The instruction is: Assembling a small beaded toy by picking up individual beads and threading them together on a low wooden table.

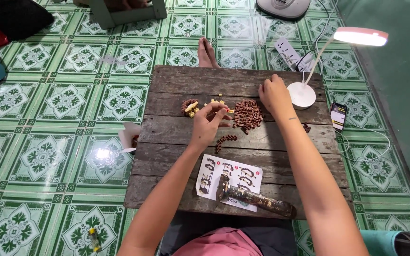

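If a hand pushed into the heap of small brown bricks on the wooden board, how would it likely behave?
The brown brick pile is loose small pieces, so it would probably scatter rather than slide as one. Each piece looks light and blocky, unlikely to roll. The gaps between the planks of the wooden board might catch strays.

Brick pile (247, 114) left of lamp base (302, 95)

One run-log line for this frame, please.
left hand: pinching small brick | right hand: resting beside brown brick pile | instruction sheet on wooden board | lamp lit
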